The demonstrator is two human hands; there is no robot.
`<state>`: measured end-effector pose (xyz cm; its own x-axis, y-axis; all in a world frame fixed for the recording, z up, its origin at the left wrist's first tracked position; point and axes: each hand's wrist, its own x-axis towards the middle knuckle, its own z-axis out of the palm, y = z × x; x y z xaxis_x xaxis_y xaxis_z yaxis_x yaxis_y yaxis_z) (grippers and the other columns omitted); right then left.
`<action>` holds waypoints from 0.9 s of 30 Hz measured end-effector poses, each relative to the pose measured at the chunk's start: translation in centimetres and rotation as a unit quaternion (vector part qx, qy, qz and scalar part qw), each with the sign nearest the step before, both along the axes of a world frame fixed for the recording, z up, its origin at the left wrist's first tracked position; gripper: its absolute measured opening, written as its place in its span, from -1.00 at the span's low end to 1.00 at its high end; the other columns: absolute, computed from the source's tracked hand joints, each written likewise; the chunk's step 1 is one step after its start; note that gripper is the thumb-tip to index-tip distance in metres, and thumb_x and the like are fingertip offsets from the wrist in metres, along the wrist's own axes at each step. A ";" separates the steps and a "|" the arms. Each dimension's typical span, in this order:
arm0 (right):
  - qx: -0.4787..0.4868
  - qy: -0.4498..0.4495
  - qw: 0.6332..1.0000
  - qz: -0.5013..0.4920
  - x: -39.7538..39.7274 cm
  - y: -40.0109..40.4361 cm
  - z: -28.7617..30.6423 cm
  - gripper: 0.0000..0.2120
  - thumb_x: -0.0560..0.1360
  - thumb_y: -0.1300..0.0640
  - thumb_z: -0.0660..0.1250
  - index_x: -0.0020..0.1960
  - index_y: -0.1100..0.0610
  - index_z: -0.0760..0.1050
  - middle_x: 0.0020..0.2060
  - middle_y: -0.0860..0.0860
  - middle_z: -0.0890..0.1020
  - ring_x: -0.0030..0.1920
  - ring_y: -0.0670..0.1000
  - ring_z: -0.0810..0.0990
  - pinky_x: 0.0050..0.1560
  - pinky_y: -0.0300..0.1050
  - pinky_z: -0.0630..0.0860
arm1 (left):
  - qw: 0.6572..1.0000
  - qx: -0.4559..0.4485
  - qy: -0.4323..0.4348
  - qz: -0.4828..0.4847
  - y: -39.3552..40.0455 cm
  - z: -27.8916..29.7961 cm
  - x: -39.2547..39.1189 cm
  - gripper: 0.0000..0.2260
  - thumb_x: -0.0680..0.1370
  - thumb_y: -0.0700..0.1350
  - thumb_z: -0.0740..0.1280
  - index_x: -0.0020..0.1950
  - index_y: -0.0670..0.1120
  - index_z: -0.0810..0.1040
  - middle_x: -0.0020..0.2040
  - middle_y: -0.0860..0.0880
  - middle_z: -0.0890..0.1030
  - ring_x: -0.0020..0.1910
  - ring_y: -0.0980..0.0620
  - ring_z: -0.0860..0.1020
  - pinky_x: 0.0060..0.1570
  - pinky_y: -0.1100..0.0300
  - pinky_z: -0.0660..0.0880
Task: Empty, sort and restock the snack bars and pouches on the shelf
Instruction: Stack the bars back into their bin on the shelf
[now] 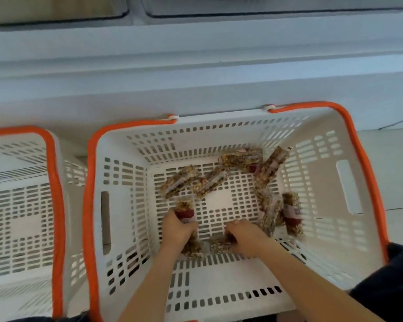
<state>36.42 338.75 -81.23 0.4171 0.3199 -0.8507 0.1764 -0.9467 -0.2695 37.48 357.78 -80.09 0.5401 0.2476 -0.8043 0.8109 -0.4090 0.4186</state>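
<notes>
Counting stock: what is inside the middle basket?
The basket holds loose snack bars scattered over its floor. The left hand grips one bar; the right hand grips another. Both hands cover part of the bar they hold.

both bare forearms reach forward and down, near each other; left hand [178,231] with fingers curled round a snack bar [187,225]; right hand [247,237] knuckles up, fingers curled over another bar [220,245], wrist slightly bent inward
</notes>
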 end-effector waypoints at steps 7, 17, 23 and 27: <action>0.122 0.033 0.934 -0.336 0.6 -0.1 5.0 -0.70 0.49 -0.08 0.38 0.14 0.03 0.51 0.02 -0.05 0.61 -0.03 -0.07 0.58 -0.09 -0.21 0.54 | 0.996 -0.055 -0.021 0.068 1.5 2.6 1.4 -0.68 0.46 -0.04 0.45 0.17 -0.09 0.53 -0.05 -0.05 0.60 -0.13 0.02 0.53 -0.12 0.20 0.45; 0.435 0.225 0.508 -0.708 -0.9 -0.8 14.7 -0.58 0.60 0.01 0.09 0.30 0.26 0.45 -0.15 0.20 0.62 -0.24 0.12 0.63 -0.26 -0.05 0.57 | 0.964 -0.240 -0.071 0.088 -0.2 13.0 0.4 -0.83 0.51 0.00 0.40 0.05 0.05 0.48 -0.04 -0.06 0.63 -0.25 0.11 0.65 -0.26 0.24 0.58; 0.447 0.083 0.592 -0.666 -2.3 1.0 19.2 -0.68 0.63 0.04 0.06 0.17 0.15 0.52 -0.11 0.10 0.67 -0.14 0.05 0.62 -0.03 -0.01 0.53 | 0.904 -0.399 -0.095 0.120 -2.0 17.8 -1.1 -0.56 0.61 0.21 0.09 0.22 -0.05 0.55 0.11 -0.15 0.65 0.07 -0.15 0.62 0.07 -0.09 0.54; 0.510 0.014 0.530 -0.677 -1.9 1.7 21.7 -0.72 0.60 0.14 0.19 0.25 0.24 0.46 -0.02 0.24 0.63 -0.09 0.14 0.60 -0.14 -0.02 0.61 | 0.896 -0.403 -0.131 0.131 -1.6 19.3 -1.7 -0.62 0.66 0.07 0.07 0.30 -0.11 0.49 0.08 -0.12 0.66 0.05 -0.11 0.61 0.14 -0.10 0.52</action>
<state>34.53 340.48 -59.53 0.8437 0.0417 -0.5352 -0.4962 0.4409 -0.7479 35.75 356.17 -60.75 0.7451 -0.2099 -0.6331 0.6653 0.3021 0.6827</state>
